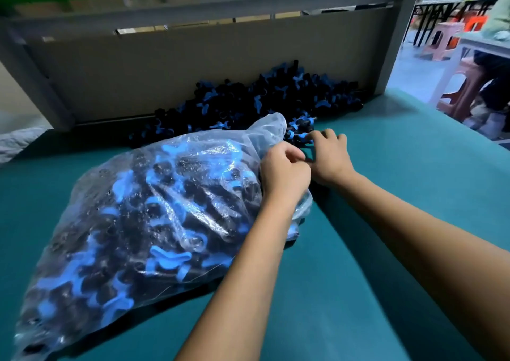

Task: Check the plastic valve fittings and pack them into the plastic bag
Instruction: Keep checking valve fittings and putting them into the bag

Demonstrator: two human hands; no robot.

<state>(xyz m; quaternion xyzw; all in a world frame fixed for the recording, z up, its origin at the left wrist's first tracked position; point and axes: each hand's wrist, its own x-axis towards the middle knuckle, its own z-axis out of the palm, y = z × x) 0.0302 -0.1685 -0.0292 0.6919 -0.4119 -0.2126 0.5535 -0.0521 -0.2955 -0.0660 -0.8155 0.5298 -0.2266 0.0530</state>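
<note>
Centre frame, left hand (284, 171) is curled, gripping the stuffed plastic bag (143, 222) at its mouth; right hand (329, 157) pinches a loose valve fitting (299, 140) beside it.

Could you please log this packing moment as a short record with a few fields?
surface: teal table
bag: clear plastic bag, lying on its side, bulging with fittings
loose stock: pile of black and blue valve fittings against the back board
left hand: fingers curled at the bag's mouth
right hand: beside the left, fingers curled at the nearest loose fittings
background: pink stools
</note>
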